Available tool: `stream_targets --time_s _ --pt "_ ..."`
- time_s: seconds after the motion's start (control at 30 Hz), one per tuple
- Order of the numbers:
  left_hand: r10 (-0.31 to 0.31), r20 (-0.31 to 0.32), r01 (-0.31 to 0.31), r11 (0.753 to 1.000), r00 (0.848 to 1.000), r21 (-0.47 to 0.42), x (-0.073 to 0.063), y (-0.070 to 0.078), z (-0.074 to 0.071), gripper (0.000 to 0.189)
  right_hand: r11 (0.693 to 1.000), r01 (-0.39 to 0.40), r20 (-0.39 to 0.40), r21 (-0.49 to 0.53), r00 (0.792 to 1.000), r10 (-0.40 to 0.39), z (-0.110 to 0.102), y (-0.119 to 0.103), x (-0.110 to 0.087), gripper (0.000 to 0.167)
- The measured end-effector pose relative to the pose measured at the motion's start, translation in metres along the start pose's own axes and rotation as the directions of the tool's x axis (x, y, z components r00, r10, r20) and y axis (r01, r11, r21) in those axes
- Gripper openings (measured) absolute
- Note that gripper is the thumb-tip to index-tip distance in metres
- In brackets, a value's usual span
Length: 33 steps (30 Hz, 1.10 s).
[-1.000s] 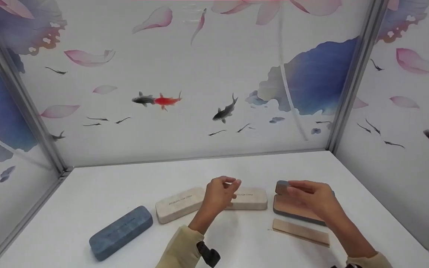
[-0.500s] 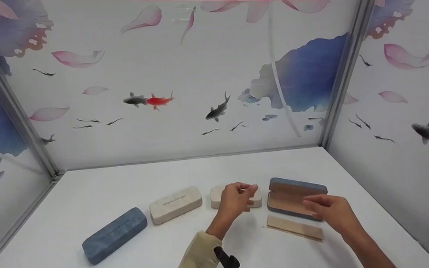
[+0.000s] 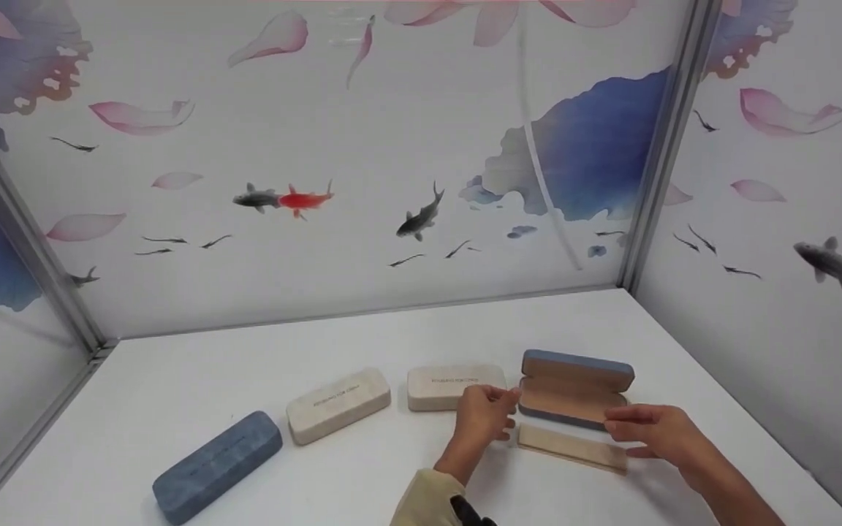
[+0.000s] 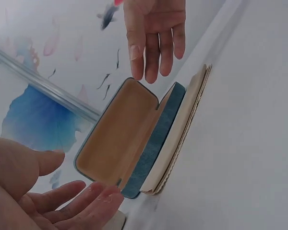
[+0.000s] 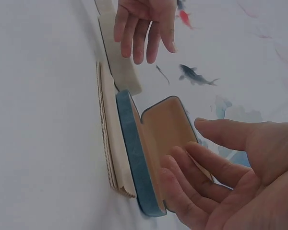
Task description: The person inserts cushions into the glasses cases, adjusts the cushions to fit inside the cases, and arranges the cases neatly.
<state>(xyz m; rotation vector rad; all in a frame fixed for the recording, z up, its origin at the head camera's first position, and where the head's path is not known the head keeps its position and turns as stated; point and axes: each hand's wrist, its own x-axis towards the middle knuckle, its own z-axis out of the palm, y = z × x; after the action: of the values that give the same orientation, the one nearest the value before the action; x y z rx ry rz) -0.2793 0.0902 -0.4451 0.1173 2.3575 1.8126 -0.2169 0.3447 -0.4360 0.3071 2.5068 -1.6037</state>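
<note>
An open blue glasses case (image 3: 574, 359) with a tan lining stands at the right of the table, its lid tipped back. In front of it lies a beige folded cleaning cloth (image 3: 571, 448), whose zigzag edges show in the left wrist view. My left hand (image 3: 481, 420) is at the left end of the case and cloth, thumb apart from its loosely bent fingers. At the right end hovers my right hand (image 3: 666, 437), its fingers loosely extended. Both wrist views show the two hands facing each other across the case, with nothing held.
A closed cream glasses case (image 3: 428, 394) is behind my left hand, partly hidden by it. Farther left lie another cream case (image 3: 339, 406) and a closed blue case (image 3: 218, 466). Printed panels (image 3: 362, 270) wall in the white table (image 3: 304, 489).
My left hand has moved right and down, from over the cream case toward the cloth. My right hand has drawn back from the open case toward its near right corner.
</note>
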Motion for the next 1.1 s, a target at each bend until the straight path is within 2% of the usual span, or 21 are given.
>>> stream_targets --time_s 0.17,0.3,0.47,0.6,0.73,0.87,1.1 --pt "-0.030 -0.026 0.031 0.999 0.999 0.009 0.001 -0.009 0.008 0.015 0.998 -0.061 -0.015 -0.014 0.998 0.060 -0.004 0.010 0.007 0.051" --pt "-0.040 -0.038 0.041 0.999 0.998 0.025 0.002 -0.012 0.013 0.016 0.994 -0.094 -0.002 -0.049 0.996 0.094 -0.007 0.016 0.010 0.049" --pt "-0.054 -0.013 0.054 0.996 0.998 0.076 0.005 -0.010 0.019 0.026 0.981 -0.127 0.031 -0.146 0.991 0.132 -0.010 0.017 0.016 0.046" --pt "-0.073 0.020 0.069 0.986 0.997 0.151 0.007 -0.009 0.024 0.030 0.967 -0.151 0.030 -0.204 0.987 0.161 -0.011 0.016 0.020 0.042" --pt "-0.040 0.026 0.033 0.977 0.999 0.211 0.007 -0.011 0.026 0.024 0.959 -0.152 0.019 -0.238 0.987 0.161 -0.010 0.015 0.021 0.036" --pt "0.013 0.021 -0.017 0.977 1.000 0.213 0.006 -0.013 0.024 0.016 0.955 -0.153 0.010 -0.255 0.987 0.161 -0.008 0.015 0.020 0.032" --pt "0.060 0.042 -0.067 0.977 0.997 0.203 0.006 -0.018 0.020 0.012 0.940 -0.137 0.004 -0.311 0.989 0.145 -0.006 0.017 0.022 0.029"
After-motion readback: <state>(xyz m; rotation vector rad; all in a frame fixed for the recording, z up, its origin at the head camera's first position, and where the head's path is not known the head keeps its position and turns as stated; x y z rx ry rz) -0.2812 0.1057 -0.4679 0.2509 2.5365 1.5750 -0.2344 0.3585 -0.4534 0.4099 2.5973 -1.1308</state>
